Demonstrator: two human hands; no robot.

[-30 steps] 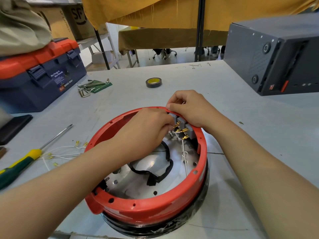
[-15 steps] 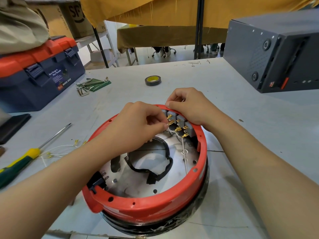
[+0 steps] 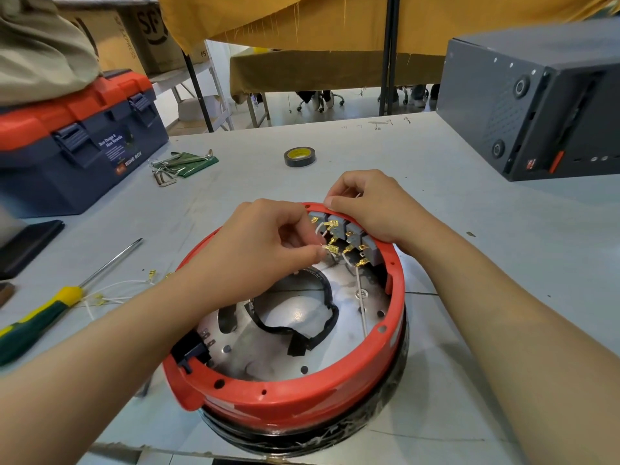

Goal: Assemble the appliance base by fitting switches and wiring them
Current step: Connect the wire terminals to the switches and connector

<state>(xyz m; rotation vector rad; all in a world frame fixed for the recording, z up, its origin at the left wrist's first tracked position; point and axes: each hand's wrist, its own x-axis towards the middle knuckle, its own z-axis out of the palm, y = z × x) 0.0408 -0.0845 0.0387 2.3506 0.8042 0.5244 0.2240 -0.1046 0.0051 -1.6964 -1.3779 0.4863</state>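
Observation:
The round red appliance base (image 3: 295, 394) lies open side up on the table in front of me. Several grey switches (image 3: 349, 231) with brass terminals sit in its far wall. My left hand (image 3: 265, 250) is over the base and pinches a white wire with a brass connector (image 3: 330, 249) right by the switch terminals. My right hand (image 3: 369, 206) grips the far rim of the base behind the switches, with a thin wire end between its fingers. A black cable loop (image 3: 302, 333) lies on the metal floor inside.
A yellow-green screwdriver (image 3: 57, 307) and loose white wires (image 3: 117, 290) lie at the left. A blue and orange toolbox (image 3: 70, 142), hex keys (image 3: 177, 164) and a tape roll (image 3: 299, 156) sit further back. A dark grey box (image 3: 536, 105) stands at the right.
My left hand has drawn back from the switches, uncovering their terminals, and now holds a wire connector just in front of them. My right hand stays on the rim.

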